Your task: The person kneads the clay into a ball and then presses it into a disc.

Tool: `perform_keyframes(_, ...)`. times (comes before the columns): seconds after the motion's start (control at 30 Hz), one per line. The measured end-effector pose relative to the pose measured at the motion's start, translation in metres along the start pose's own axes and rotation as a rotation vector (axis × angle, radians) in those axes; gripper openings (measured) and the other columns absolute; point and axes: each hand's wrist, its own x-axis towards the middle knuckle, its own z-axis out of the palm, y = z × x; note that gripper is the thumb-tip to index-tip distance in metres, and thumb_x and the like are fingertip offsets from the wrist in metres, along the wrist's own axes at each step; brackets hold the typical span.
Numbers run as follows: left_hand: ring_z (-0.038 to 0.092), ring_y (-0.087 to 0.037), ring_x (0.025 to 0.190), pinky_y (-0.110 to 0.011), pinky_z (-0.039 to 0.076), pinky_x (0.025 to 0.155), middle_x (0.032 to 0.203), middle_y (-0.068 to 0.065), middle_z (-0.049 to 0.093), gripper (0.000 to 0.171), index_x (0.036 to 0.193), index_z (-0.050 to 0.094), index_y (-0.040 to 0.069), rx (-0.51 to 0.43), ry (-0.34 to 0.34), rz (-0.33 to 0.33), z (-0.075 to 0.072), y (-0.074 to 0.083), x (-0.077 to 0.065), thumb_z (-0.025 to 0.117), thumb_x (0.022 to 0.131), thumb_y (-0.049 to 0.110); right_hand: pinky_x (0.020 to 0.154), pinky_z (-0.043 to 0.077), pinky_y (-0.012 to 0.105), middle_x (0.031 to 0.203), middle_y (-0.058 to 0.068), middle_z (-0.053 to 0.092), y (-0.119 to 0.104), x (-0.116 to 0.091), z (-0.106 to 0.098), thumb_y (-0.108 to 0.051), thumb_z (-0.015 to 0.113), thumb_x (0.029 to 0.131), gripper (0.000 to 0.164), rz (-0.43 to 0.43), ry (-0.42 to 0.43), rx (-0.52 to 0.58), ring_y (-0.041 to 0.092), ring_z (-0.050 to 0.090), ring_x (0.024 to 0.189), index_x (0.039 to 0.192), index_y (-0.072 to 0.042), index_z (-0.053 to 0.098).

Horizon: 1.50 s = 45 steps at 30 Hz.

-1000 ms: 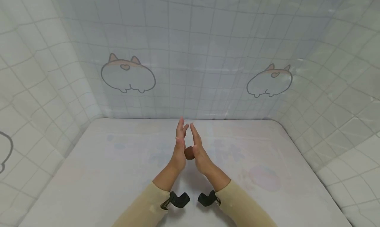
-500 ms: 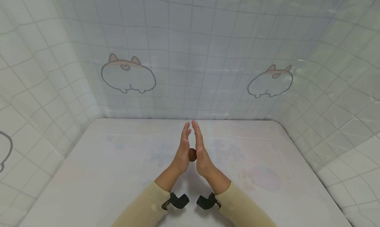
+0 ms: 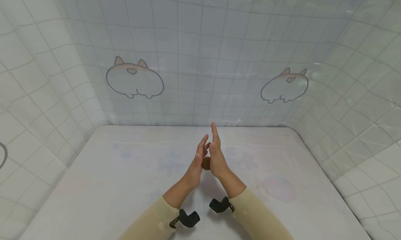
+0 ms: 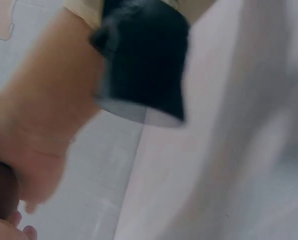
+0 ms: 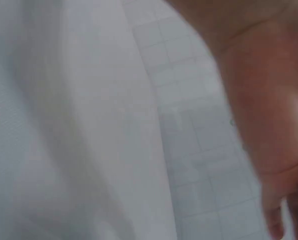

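A small brown ball (image 3: 205,163) sits between my two palms, above the middle of the table. My left hand (image 3: 195,167) lies along its left side with fingers straight and pointing forward. Against its right side is the flat palm of my right hand (image 3: 217,160), whose fingertips reach farther forward than the left ones. In the left wrist view the brown ball (image 4: 1,190) shows at the left edge, beside the right palm (image 4: 34,160). The right wrist view has a palm (image 5: 269,110) filling its right side, with a dark sliver of the ball at the edge.
A white table (image 3: 125,184) with faint pastel prints spreads under the hands. Behind it hangs a gridded curtain (image 3: 213,59) with cartoon corgi prints, and similar sheets stand at both sides. Black wrist cameras (image 3: 189,219) sit on the cream sleeves (image 3: 153,219).
Both hands and the ball have shifted slightly right. The right hand has slid forward while the left has drawn back against it, the ball staying between the palms.
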Motion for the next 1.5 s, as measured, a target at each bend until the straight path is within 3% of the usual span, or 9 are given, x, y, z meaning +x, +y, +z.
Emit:
perform_keyframes(0.13, 0.009, -0.039, 0.151, -0.065, 0.004, 0.116, 0.167, -0.011, -0.004, 0.093, 0.161, -0.001, 0.012, -0.052, 0.034, 0.057, 0.0, 0.006, 0.002, 0.014, 0.096, 0.077, 0.112, 0.01, 0.07, 0.167, 0.0, -0.004, 0.004, -0.002, 0.002, -0.084, 0.015, 0.091, 0.096, 0.054, -0.032, 0.007, 0.025, 0.003, 0.152, 0.162, -0.023, -0.003)
perform_keyframes(0.2, 0.009, -0.039, 0.151, -0.065, 0.005, 0.115, 0.167, -0.012, -0.002, 0.093, 0.161, -0.001, 0.01, -0.046, 0.059, 0.079, 0.0, 0.009, 0.003, 0.013, 0.097, 0.076, 0.11, 0.024, 0.064, 0.166, 0.003, 0.0, 0.005, -0.005, 0.004, -0.083, 0.015, 0.091, 0.093, 0.081, -0.054, 0.023, 0.024, 0.026, 0.145, 0.162, -0.026, -0.005)
perform_keyframes(0.27, 0.011, -0.038, 0.151, -0.065, 0.005, 0.115, 0.167, -0.011, 0.001, 0.092, 0.161, 0.0, 0.011, -0.023, 0.091, 0.089, 0.0, 0.012, 0.004, 0.013, 0.097, 0.075, 0.09, 0.046, 0.05, 0.15, 0.013, 0.036, 0.006, -0.008, 0.006, -0.083, 0.016, 0.091, 0.091, 0.088, -0.092, 0.073, 0.02, 0.056, 0.109, 0.161, -0.029, -0.007)
perform_keyframes(0.37, 0.012, -0.038, 0.151, -0.065, 0.007, 0.115, 0.166, -0.013, 0.007, 0.089, 0.162, 0.0, 0.013, 0.036, 0.143, 0.097, 0.0, 0.015, 0.005, 0.011, 0.098, 0.074, 0.051, 0.037, 0.028, 0.081, 0.006, 0.052, 0.007, -0.014, 0.01, -0.078, 0.014, 0.095, 0.086, 0.041, -0.136, 0.129, 0.007, 0.04, 0.054, 0.161, -0.028, -0.011)
perform_keyframes(0.4, 0.012, -0.038, 0.15, -0.067, 0.008, 0.114, 0.166, -0.012, 0.008, 0.088, 0.162, 0.0, 0.014, 0.055, 0.159, 0.094, 0.0, 0.016, 0.006, 0.011, 0.098, 0.073, 0.052, 0.038, 0.026, 0.082, 0.006, 0.053, 0.008, -0.016, 0.011, -0.075, 0.013, 0.097, 0.084, 0.006, -0.142, 0.134, 0.007, 0.043, 0.053, 0.161, -0.025, -0.011)
perform_keyframes(0.5, 0.011, -0.035, 0.151, -0.07, 0.009, 0.112, 0.166, -0.009, 0.009, 0.086, 0.162, 0.0, 0.017, 0.111, 0.202, 0.081, 0.0, 0.018, 0.009, 0.01, 0.098, 0.074, 0.095, 0.044, 0.03, 0.127, 0.015, 0.058, 0.008, -0.018, 0.015, -0.066, 0.009, 0.102, 0.08, -0.124, -0.112, 0.096, 0.01, 0.058, 0.113, 0.161, -0.014, -0.008)
perform_keyframes(0.6, 0.01, -0.029, 0.151, -0.072, 0.01, 0.111, 0.166, -0.004, 0.008, 0.086, 0.162, 0.001, 0.02, 0.148, 0.234, 0.058, -0.001, 0.017, 0.012, 0.009, 0.097, 0.075, 0.121, 0.01, 0.04, 0.167, 0.011, -0.003, 0.007, -0.019, 0.017, -0.064, 0.007, 0.103, 0.08, -0.202, -0.081, 0.078, 0.023, 0.003, 0.153, 0.161, -0.01, -0.005)
perform_keyframes(1.1, 0.011, -0.031, 0.152, -0.07, 0.012, 0.112, 0.168, -0.003, 0.002, 0.083, 0.162, 0.003, 0.02, 0.242, 0.195, -0.083, -0.009, -0.007, 0.01, 0.007, 0.098, 0.072, 0.121, 0.01, 0.035, 0.166, 0.02, 0.002, 0.0, -0.019, 0.016, -0.063, 0.006, 0.103, 0.083, -0.306, -0.024, 0.085, 0.032, 0.006, 0.153, 0.159, -0.002, -0.005)
perform_keyframes(1.5, 0.012, -0.039, 0.151, -0.073, 0.012, 0.11, 0.168, -0.006, -0.002, 0.08, 0.162, 0.004, 0.018, 0.208, 0.027, -0.119, -0.003, -0.004, 0.002, 0.003, 0.1, 0.069, 0.115, 0.005, 0.065, 0.167, 0.013, 0.0, -0.008, -0.006, 0.003, -0.071, 0.012, 0.1, 0.087, -0.16, 0.036, 0.006, 0.028, 0.002, 0.153, 0.161, -0.01, -0.002)
